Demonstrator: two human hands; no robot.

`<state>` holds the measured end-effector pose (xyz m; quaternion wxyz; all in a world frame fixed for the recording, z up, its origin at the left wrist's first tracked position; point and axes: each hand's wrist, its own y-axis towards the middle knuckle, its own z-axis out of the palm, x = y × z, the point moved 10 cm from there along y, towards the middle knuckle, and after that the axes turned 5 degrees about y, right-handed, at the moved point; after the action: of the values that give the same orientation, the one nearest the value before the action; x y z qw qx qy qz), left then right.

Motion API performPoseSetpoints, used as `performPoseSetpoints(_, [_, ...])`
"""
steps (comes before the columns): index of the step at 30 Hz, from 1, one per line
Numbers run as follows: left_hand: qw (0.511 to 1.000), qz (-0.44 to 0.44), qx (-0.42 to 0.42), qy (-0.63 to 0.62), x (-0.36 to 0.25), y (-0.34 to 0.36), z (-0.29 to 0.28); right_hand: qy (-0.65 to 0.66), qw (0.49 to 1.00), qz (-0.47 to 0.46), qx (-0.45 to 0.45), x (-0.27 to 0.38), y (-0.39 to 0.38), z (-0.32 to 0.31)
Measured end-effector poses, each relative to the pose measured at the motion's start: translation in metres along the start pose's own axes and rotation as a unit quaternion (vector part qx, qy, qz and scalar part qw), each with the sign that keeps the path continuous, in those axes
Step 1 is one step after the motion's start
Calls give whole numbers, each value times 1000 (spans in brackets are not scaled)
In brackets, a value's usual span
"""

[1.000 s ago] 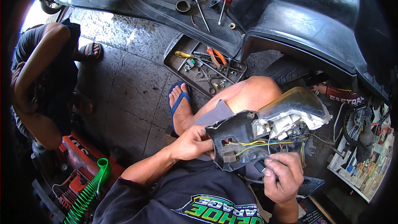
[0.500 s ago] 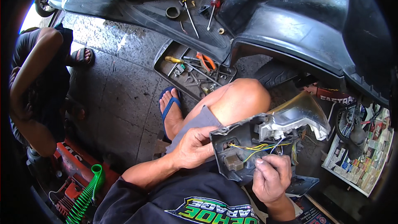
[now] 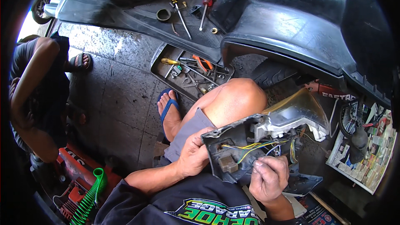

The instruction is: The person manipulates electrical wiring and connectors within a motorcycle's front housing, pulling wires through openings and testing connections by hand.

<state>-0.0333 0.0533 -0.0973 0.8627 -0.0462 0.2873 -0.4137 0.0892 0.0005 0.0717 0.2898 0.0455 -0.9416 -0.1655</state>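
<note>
Across my lap lies a black plastic headlight housing [image 3: 245, 164], its hollow back facing up. Attached at its far right is a yellowed clear headlight lens [image 3: 298, 110] with a pale rim. Yellow, green and blue wires [image 3: 254, 145] run across the inside, near a brownish square block [image 3: 228, 163]. My left hand [image 3: 193, 154] is closed on the housing's left edge, its fingertips partly hidden behind it. Over the near right side of the housing, my right hand [image 3: 268, 179] makes a pinch close to the wires. Whatever is between those fingertips is too small to make out.
A tool tray [image 3: 174, 84] with pliers and wrenches sits on the floor ahead. Screwdrivers [image 3: 180, 14] rest on the scooter footboard [image 3: 133, 23]. Black bodywork [image 3: 287, 29] overhangs at right. Another person [image 3: 39, 96] sits at left, near a green coiled hose [image 3: 88, 191] and red machine [image 3: 77, 162].
The whole view has shifted slightly, so most things appear a little further left. Both hands keep their places at the housing; the right-hand pinch stays near the wires.
</note>
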Motion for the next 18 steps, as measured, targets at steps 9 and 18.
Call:
performPoseSetpoints(9, [1000, 2, -18, 2, 7, -9, -23, 88, 992, 75, -44, -11, 1, -13])
performPoseSetpoints(18, [998, -17, -14, 59, 6, -9, -30, 48, 974, 220, 31, -45, 15, -13])
